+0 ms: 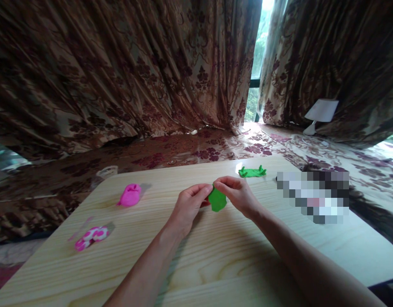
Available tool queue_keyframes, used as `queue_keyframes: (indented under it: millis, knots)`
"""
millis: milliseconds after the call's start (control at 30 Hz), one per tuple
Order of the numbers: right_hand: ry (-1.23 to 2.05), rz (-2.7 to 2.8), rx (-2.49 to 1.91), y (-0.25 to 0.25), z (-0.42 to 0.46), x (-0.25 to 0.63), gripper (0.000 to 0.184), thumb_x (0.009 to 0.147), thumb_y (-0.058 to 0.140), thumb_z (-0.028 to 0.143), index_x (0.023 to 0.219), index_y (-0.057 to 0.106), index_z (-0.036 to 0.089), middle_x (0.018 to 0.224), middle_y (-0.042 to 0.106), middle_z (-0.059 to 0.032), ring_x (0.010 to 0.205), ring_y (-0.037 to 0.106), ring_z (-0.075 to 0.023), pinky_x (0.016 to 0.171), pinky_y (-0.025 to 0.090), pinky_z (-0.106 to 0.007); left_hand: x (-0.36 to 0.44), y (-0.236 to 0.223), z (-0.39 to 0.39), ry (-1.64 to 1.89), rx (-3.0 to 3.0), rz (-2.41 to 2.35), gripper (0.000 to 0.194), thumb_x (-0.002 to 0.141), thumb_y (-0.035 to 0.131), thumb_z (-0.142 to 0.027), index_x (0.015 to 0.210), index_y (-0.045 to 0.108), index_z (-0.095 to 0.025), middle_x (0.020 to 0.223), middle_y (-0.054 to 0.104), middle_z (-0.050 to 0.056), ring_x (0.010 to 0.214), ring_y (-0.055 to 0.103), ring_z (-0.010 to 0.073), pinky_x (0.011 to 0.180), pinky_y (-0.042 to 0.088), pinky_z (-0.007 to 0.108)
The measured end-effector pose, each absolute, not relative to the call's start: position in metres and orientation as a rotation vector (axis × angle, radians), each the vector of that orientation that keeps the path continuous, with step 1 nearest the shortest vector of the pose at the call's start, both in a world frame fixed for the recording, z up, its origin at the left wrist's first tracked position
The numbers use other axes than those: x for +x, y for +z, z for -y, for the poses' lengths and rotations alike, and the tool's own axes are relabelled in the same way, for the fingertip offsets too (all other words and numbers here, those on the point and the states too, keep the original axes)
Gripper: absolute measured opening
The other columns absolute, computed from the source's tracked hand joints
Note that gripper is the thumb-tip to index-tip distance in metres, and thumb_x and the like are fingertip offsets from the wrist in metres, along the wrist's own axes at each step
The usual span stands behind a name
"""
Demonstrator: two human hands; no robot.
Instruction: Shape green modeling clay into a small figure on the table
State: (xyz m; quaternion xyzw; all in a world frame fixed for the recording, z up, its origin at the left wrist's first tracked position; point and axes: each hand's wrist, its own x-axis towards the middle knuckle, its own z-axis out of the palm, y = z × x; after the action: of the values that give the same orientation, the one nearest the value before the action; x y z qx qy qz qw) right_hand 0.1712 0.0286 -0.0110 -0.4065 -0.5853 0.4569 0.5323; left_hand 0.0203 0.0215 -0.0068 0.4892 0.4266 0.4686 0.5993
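Note:
Both my hands meet over the middle of a light wooden table (pixel 215 264). My left hand (pixel 189 205) and my right hand (pixel 237 194) pinch the top edge of a small green piece (pixel 217 200), soft like cloth or clay, which hangs just above the tabletop. The fingers of each hand are closed on it. A second green piece (pixel 252 172) lies flat on the table beyond my right hand.
A pink lump (pixel 130 195) lies on the table to the left. A pink-and-white spotted piece (pixel 91 236) sits near the left edge. A blurred patch (pixel 313 196) covers something at the right. Patterned curtains (pixel 135 76) and a white lamp (pixel 321 113) stand behind.

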Motion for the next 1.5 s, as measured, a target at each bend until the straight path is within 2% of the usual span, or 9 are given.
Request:
queue_keyframes:
  millis: [300,433,533,767,967,1133,1233,1400,1500]
  knots:
    - [1.138,1.362,-0.999,-0.0109,-0.0322,0.1743,0.030,0.075,0.057,0.042,0.077,0.066,0.013,0.066,0.059,-0.0006,0.060,0.050,-0.0110,0.056,0.039,-0.023,0.0192,-0.0095,-0.0221,0.974,1.185,-1.000,0.029,0.068,0.066,-0.038,0.083,0.069,-0.013,0.076,0.068,0.006,0.068,0.060,0.0154,0.068,0.044,0.029]
    - [1.207,1.345,-0.999,-0.0101,-0.0325,0.1750,0.037,0.079,0.050,0.046,0.078,0.065,0.013,0.065,0.059,-0.0015,0.061,0.051,-0.0114,0.057,0.041,-0.024,0.0170,-0.0067,-0.0237,1.037,1.107,-1.008,0.032,0.067,0.067,-0.039,0.088,0.069,-0.015,0.079,0.068,0.005,0.069,0.060,0.0150,0.070,0.045,0.029]
    - [1.212,1.389,-1.018,-0.0106,-0.0323,0.1750,0.031,0.076,0.057,0.042,0.077,0.065,0.013,0.065,0.060,-0.0013,0.059,0.051,-0.0108,0.057,0.041,-0.024,0.0155,-0.0043,-0.0239,1.079,1.065,-0.980,0.034,0.068,0.067,-0.040,0.094,0.068,-0.017,0.084,0.069,0.005,0.071,0.060,0.0146,0.070,0.045,0.028]
    - [1.210,1.353,-0.994,-0.0116,-0.0328,0.1752,0.035,0.076,0.056,0.044,0.084,0.068,0.013,0.068,0.062,-0.0025,0.063,0.054,-0.0131,0.058,0.042,-0.025,0.0144,-0.0048,-0.0250,1.081,1.033,-1.021,0.028,0.060,0.073,-0.030,0.083,0.069,-0.014,0.074,0.067,0.004,0.061,0.057,0.0111,0.065,0.045,0.026]
    - [1.217,1.372,-0.995,-0.0145,-0.0341,0.1760,0.032,0.073,0.061,0.039,0.087,0.070,0.013,0.067,0.064,-0.0031,0.064,0.056,-0.0140,0.062,0.043,-0.027,0.0153,-0.0028,-0.0250,1.073,1.043,-0.958,0.031,0.064,0.071,-0.027,0.093,0.067,-0.016,0.086,0.068,0.005,0.074,0.060,0.0139,0.070,0.046,0.027]
    - [1.147,1.360,-1.006,-0.0152,-0.0361,0.1784,0.032,0.072,0.061,0.040,0.086,0.072,0.013,0.073,0.066,-0.0037,0.065,0.055,-0.0138,0.062,0.043,-0.027,0.0133,-0.0032,-0.0252,1.056,1.052,-0.979,0.025,0.063,0.071,-0.028,0.084,0.068,-0.014,0.079,0.068,0.006,0.067,0.060,0.0136,0.068,0.046,0.028]
    - [1.142,1.389,-1.000,-0.0138,-0.0349,0.1775,0.032,0.073,0.061,0.041,0.086,0.071,0.013,0.072,0.066,-0.0037,0.066,0.054,-0.0140,0.063,0.043,-0.027,0.0131,-0.0030,-0.0243,1.050,1.059,-0.952,0.030,0.064,0.071,-0.031,0.088,0.067,-0.015,0.083,0.068,0.006,0.070,0.061,0.0147,0.068,0.046,0.028]
    - [1.275,1.403,-0.954,-0.0102,-0.0316,0.1744,0.041,0.081,0.048,0.048,0.083,0.069,0.013,0.068,0.062,-0.0032,0.062,0.053,-0.0124,0.061,0.043,-0.026,0.0152,-0.0047,-0.0240,1.092,1.006,-0.976,0.035,0.061,0.073,-0.034,0.091,0.066,-0.016,0.082,0.068,0.005,0.071,0.061,0.0157,0.064,0.048,0.028]
    - [1.210,1.419,-1.011,-0.0108,-0.0321,0.1753,0.033,0.078,0.054,0.044,0.078,0.067,0.013,0.063,0.058,-0.0008,0.059,0.050,-0.0106,0.058,0.041,-0.024,0.0153,-0.0065,-0.0247,1.116,1.001,-0.970,0.034,0.064,0.071,-0.034,0.091,0.065,-0.015,0.084,0.067,0.005,0.072,0.060,0.0144,0.067,0.048,0.028]
